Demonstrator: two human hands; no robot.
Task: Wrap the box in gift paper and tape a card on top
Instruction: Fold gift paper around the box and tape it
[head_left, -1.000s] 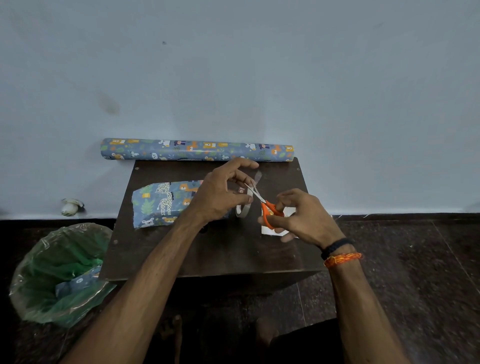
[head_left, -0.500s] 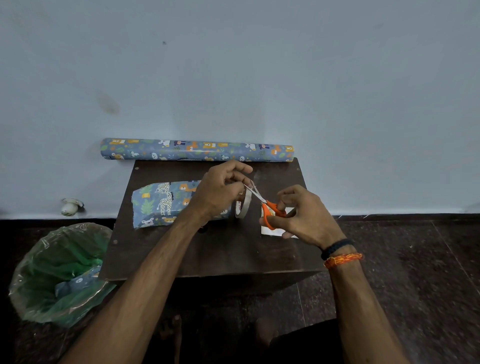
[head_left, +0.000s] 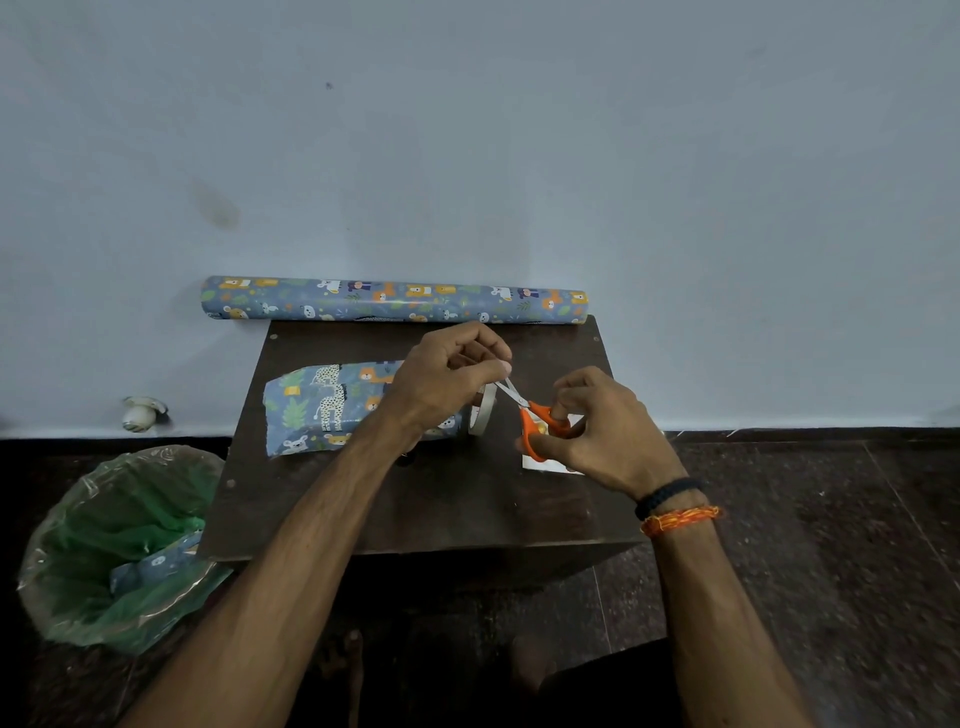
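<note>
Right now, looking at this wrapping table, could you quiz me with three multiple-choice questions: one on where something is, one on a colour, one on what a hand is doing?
1. Where does the roll of gift paper lie?
A. in the bin
B. along the far edge of the table, by the wall
C. on the floor at the right

2. What colour are the handles of the scissors?
A. orange
B. black
C. green

3. What is the right hand doing?
A. resting flat on the table
B. pressing on the wrapped box
C. gripping the scissors

Answers:
1 B, the roll lies across the back of the table against the wall.
2 A, orange loops show between the fingers.
3 C, its fingers curl round the handles while the left hand pinches a strip of tape.
</note>
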